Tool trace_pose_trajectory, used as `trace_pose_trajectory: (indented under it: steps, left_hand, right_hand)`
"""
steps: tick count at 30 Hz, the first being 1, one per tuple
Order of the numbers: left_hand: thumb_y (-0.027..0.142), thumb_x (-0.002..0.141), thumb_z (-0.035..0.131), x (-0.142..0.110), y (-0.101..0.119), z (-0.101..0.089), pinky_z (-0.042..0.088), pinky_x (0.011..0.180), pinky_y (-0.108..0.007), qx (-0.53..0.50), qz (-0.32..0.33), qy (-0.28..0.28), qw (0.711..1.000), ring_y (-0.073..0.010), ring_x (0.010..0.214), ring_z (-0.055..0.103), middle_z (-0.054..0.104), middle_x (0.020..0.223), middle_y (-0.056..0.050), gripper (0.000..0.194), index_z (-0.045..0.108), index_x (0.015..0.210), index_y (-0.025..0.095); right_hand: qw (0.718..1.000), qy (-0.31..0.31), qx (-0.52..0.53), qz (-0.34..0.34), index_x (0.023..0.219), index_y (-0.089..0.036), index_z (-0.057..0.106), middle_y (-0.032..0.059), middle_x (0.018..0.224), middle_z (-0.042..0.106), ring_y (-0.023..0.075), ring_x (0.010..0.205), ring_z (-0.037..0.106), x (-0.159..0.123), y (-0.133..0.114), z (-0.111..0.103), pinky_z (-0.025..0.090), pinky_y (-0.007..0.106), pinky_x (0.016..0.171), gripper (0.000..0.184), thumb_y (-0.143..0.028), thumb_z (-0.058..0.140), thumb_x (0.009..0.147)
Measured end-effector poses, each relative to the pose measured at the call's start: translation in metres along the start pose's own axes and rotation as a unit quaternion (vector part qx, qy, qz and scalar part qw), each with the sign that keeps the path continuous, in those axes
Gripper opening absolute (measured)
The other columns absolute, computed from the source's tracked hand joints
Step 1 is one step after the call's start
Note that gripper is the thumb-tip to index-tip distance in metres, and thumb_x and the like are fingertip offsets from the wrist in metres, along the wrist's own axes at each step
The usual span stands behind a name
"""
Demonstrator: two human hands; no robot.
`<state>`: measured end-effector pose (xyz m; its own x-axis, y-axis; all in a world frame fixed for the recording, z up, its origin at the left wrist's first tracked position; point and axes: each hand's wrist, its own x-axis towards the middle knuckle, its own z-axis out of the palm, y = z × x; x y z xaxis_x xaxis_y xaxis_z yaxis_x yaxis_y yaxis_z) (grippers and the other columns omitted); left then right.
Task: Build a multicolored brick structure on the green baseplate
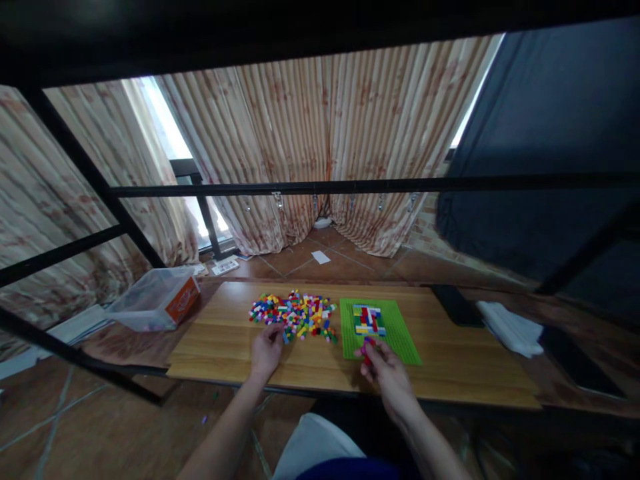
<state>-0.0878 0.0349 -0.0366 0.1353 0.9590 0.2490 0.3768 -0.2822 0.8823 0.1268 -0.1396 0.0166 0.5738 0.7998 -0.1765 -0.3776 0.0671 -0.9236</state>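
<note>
A heap of small toy building bricks (300, 312) in many colours lies spread on the wooden board. At its near left edge is my left hand (267, 350), fingers curled together; whatever they may hold is too small to make out. My right hand (393, 380) pinches a few small bricks (369, 347), purple and red, over the near edge of the green baseplate (400, 333). On that baseplate, just beyond my right hand, stands a low rectangular build (369, 321) of red, white, yellow, blue and green bricks.
A clear plastic box (150, 300) with an orange label stands left of the wooden board (220, 353). To the right lie a dark flat object (457, 305), a white cloth or tissue stack (510, 327) and a black tablet-like slab (580, 363). A black metal bar (320, 189) crosses behind.
</note>
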Motion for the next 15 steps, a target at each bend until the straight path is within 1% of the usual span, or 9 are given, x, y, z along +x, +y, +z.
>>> trace_pose_trajectory:
  steps: [5,10,13,15]
  left_hand:
    - [0.028,0.076,0.055,-0.001,0.000,0.000,0.054,0.078,-0.032,-0.013,-0.016,0.005,1.000,-0.0219,0.082,0.070,0.076,0.087,-0.006,0.028,0.073,0.093,0.016]
    - [0.031,0.076,0.057,-0.003,0.002,0.000,0.053,0.078,-0.031,-0.021,-0.025,0.010,0.999,-0.0211,0.081,0.069,0.076,0.086,-0.005,0.027,0.073,0.091,0.016]
    - [0.036,0.078,0.057,-0.006,0.006,0.000,0.053,0.079,-0.031,-0.024,-0.035,0.035,0.998,-0.0207,0.085,0.068,0.075,0.091,-0.007,0.031,0.072,0.095,0.015]
    - [0.038,0.080,0.058,-0.012,0.015,0.001,0.053,0.081,-0.030,-0.025,-0.036,0.054,0.998,-0.0205,0.088,0.067,0.074,0.094,-0.008,0.032,0.070,0.098,0.015]
  right_hand:
    - [1.000,-0.027,-0.003,-0.009,0.095,-0.023,0.060,-0.0004,0.077,0.068,0.0099,0.050,0.055,0.009,-0.003,0.006,0.038,0.023,0.044,0.048,-0.057,0.076,0.066]
    - [0.999,-0.029,-0.021,0.003,0.101,-0.024,0.062,-0.0040,0.072,0.061,0.0117,0.052,0.057,0.019,0.003,0.010,0.043,0.025,0.047,0.048,-0.055,0.075,0.066]
    - [0.999,-0.043,-0.027,0.017,0.107,-0.024,0.062,-0.0048,0.072,0.059,0.0113,0.052,0.057,0.024,0.011,0.015,0.043,0.025,0.049,0.051,-0.054,0.074,0.067]
    - [0.998,-0.051,-0.033,0.029,0.111,-0.023,0.062,-0.0049,0.071,0.059,0.0111,0.053,0.057,0.026,0.016,0.019,0.043,0.025,0.049,0.054,-0.054,0.074,0.068]
